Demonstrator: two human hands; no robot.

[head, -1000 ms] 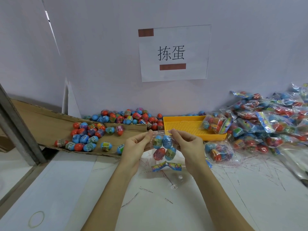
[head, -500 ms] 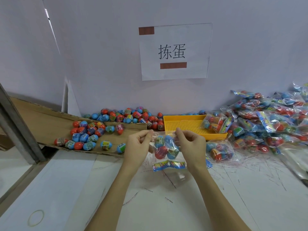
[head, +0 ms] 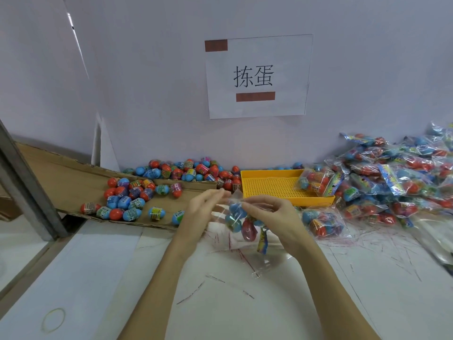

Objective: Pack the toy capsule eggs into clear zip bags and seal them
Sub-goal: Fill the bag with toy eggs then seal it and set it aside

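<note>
A clear zip bag point(head: 239, 223) holding several blue and red capsule eggs hangs tilted just above the white table point(head: 245, 303), with a colourful card strip at its lower right. My right hand point(head: 274, 217) pinches the bag's top edge between thumb and fingers. My left hand point(head: 203, 211) is beside the bag on its left, fingers nearly straight, fingertips close to the bag's upper corner and gripping nothing that I can see. Loose capsule eggs point(head: 127, 200) lie on a cardboard sheet point(head: 61, 182) to the left.
More eggs point(head: 191, 170) pile against the back wall. A yellow perforated tray point(head: 269, 187) stands behind my hands with one filled bag point(head: 316, 182) in it. Filled bags point(head: 397, 180) heap up at the right, one point(head: 321, 223) near my right hand. Thin red strips point(head: 372, 244) litter the table.
My left hand has let go of the bag's top and opened its fingers. The bag has swung and tilted to the right, now held by my right hand alone.
</note>
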